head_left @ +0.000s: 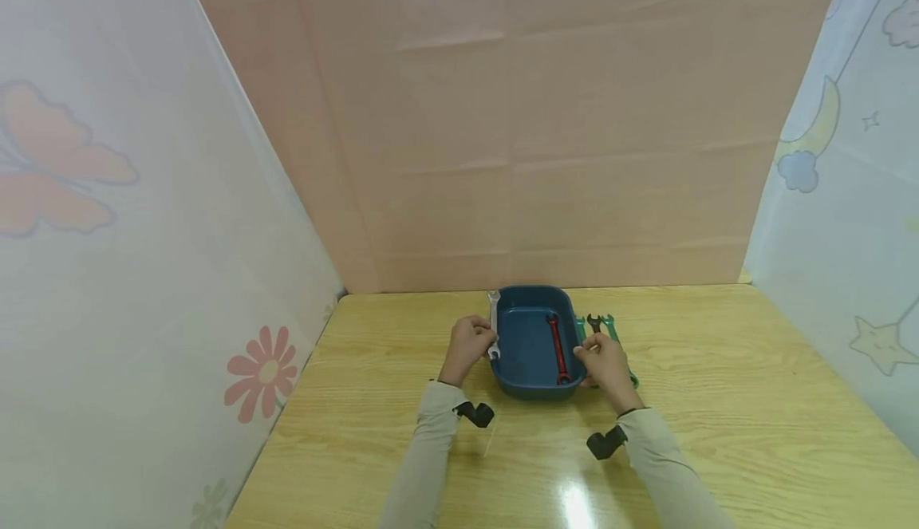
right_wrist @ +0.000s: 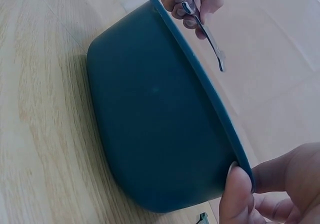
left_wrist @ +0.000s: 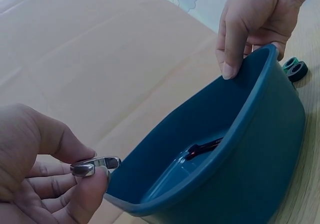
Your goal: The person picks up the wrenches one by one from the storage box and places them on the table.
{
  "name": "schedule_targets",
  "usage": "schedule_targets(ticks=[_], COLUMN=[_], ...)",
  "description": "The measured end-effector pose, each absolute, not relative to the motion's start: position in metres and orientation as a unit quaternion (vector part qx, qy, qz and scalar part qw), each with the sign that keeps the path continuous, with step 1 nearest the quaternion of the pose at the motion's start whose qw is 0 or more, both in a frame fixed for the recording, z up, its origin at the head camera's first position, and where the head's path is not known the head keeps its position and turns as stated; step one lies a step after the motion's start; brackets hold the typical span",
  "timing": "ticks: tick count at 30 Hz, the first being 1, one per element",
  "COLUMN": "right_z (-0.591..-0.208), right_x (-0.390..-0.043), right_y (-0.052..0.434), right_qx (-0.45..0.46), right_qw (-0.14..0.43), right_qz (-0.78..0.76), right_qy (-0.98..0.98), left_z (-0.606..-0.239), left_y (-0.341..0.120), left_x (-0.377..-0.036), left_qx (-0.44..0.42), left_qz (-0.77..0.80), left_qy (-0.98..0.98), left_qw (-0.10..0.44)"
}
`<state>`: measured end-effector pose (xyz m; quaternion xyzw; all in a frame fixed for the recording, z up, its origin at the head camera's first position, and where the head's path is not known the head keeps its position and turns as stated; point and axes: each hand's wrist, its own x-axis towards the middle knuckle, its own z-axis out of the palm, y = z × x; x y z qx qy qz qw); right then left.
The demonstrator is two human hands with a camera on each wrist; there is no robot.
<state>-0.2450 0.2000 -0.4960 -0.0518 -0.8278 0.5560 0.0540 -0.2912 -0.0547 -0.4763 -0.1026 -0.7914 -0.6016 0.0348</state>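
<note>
My left hand (head_left: pixel 470 345) pinches a silver open-ended wrench (head_left: pixel 494 315) between thumb and fingers, beside and above the left rim of a dark blue plastic basin (head_left: pixel 522 347). The wrench points end-on toward the camera in the left wrist view. On the basin's opposite side, my right hand (head_left: pixel 605 365) grips the rim, thumb on one face and fingers on the other. A red wrench (head_left: pixel 558 347) lies inside the basin, toward its right side; the left wrist view shows only part of it.
Right of the basin, green wrenches (head_left: pixel 610 325) and a black wrench (head_left: pixel 594 322) lie on the wooden table (head_left: pixel 718 369), partly hidden by my right hand. A pink-beige cloth backdrop (head_left: pixel 502 154) stands behind, with patterned cloth walls at both sides.
</note>
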Motion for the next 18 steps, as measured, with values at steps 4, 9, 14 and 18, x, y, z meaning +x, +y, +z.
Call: schedule_targets(ticks=[4, 9, 14, 18], right_z=[-0.496, -0.497, -0.497, -0.497], right_x=[-0.246, -0.247, -0.248, -0.249], right_y=[0.200, 0.201, 0.201, 0.201], right_qx=[-0.050, -0.049, -0.048, -0.048], right_qw=[0.055, 0.058, 0.059, 0.055], right_qz=[0.553, 0.552, 0.549, 0.549], right_qy=[-0.830, -0.830, -0.833, -0.833], left_z=[-0.477, -0.476, -0.478, -0.480], left_y=[-0.057, -0.061, -0.065, -0.067], left_x=[-0.293, -0.295, -0.296, -0.297], left_qx=[-0.106, -0.104, -0.102, -0.096], left_qz=[-0.602, -0.608, -0.614, -0.610], left_qy=[-0.790, -0.785, -0.781, -0.784], left_qw=[0.043, 0.046, 0.049, 0.054])
